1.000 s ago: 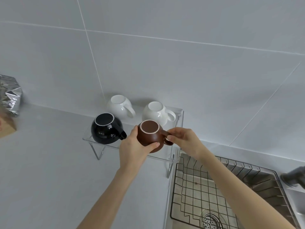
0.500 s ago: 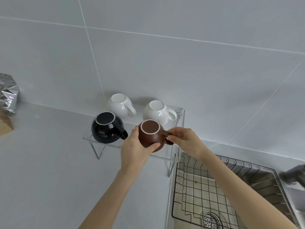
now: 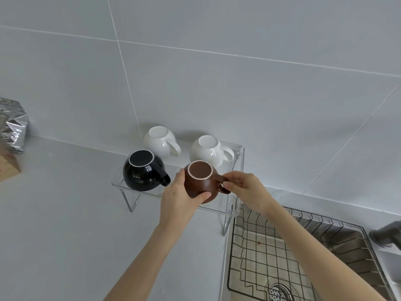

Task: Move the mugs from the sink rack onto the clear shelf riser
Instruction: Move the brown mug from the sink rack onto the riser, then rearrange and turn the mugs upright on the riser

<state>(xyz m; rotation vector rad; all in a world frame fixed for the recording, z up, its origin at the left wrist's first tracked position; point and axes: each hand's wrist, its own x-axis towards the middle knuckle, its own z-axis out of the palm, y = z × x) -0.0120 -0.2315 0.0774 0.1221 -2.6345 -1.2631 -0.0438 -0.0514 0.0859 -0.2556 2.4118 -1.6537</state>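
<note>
A pale grey tiled wall (image 3: 217, 83) fills the upper half of the view, above a light grey counter (image 3: 54, 235). At lower right, a steel sink (image 3: 347, 242) holds a dark wire sink rack (image 3: 260, 257); both are cut off by the frame edge, and a forearm hides part of the rack. A blurred grey object at the far right edge cannot be made out. At the left edge, a crumpled silver foil bag (image 3: 13, 124) is partly cut off.

A clear shelf riser (image 3: 138, 189) on thin metal legs stands on the counter against the wall, just left of the sink. Three mugs sit upside down on it: a glossy black mug (image 3: 143, 170) at front left, and two white mugs, one at back left (image 3: 161, 141) and one at back right (image 3: 209, 149).

A matte brown mug (image 3: 200, 181), upside down with a pale unglazed ring around its base, is at the riser's front right. Whether it touches the shelf cannot be told. The left hand (image 3: 178, 198) wraps its body, thumb across the front. The right hand (image 3: 245, 190) has its grip pinched closed on the handle.
</note>
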